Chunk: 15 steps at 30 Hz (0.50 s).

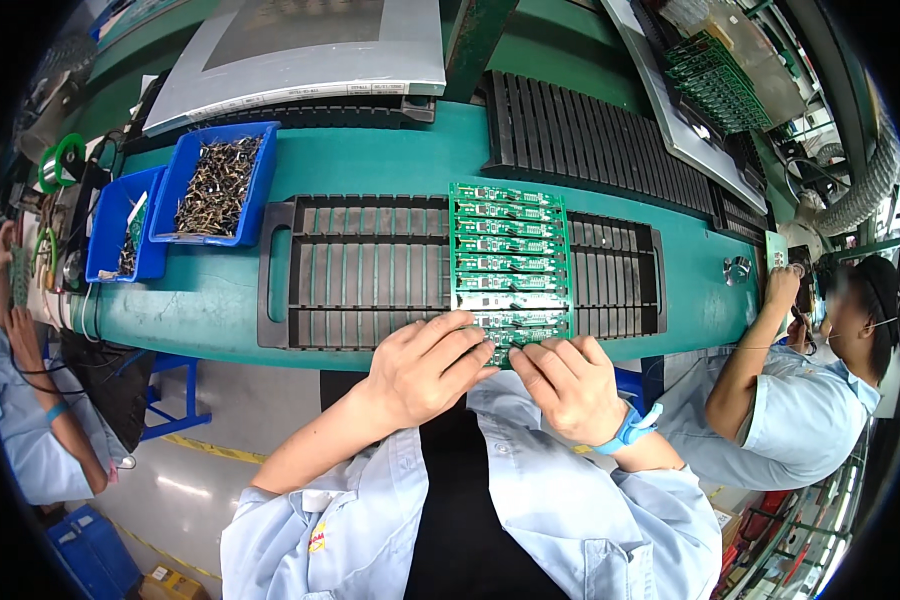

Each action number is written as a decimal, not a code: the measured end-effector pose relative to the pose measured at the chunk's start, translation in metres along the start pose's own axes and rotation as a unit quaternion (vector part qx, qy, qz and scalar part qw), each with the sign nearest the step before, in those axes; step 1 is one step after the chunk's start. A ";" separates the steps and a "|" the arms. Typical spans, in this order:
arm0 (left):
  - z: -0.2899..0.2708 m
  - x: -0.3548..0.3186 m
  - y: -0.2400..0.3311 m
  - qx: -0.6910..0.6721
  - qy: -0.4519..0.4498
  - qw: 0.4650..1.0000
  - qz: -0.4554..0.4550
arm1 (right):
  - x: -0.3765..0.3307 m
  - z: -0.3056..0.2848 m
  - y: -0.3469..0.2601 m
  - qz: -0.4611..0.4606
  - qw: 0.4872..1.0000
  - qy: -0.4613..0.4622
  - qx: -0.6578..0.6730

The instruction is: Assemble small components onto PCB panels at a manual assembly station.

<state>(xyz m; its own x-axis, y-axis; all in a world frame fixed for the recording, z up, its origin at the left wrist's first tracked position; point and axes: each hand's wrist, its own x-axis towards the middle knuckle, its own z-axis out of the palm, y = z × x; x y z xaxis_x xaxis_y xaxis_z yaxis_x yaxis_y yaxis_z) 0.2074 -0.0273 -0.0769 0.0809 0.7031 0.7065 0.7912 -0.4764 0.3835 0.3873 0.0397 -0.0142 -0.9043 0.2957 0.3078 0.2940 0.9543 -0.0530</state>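
Observation:
A panel of several green circuit boards lies across a black slotted tray in front of me. Dark parts and thin leads stand on its strips. At the panel's near end, my left hand is closed, its thumb and fingertips drawn together over the last strips. Close beside it, my right hand is curled too, with thumb and forefinger pinched at the same near edge. Whatever sits between the fingertips is too small and too covered to make out. A blue band circles my right wrist.
Left of the tray stand a blue bin full of small leaded components and a smaller blue bin. Black slotted racks lie at the back right. A solder spool is far left. A co-worker sits at right, another person's arm at left.

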 end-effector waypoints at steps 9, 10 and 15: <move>0.004 -0.003 0.001 0.016 0.013 1.000 0.008 | -0.010 0.012 0.010 0.071 0.981 0.046 0.176; 0.005 -0.004 0.002 0.025 0.017 0.999 0.012 | -0.009 0.013 0.010 0.076 0.979 0.037 0.183; 0.007 -0.005 0.002 0.045 0.032 0.998 0.020 | -0.001 0.013 0.021 0.027 0.985 0.000 0.173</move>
<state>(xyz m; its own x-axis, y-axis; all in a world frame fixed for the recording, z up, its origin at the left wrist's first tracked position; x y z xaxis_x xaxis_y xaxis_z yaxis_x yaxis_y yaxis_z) 0.2129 -0.0280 -0.0840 0.0777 0.6481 0.7576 0.8399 -0.4519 0.3005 0.3904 0.0595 -0.0279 -0.8903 0.3458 0.2961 0.2182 0.8950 -0.3892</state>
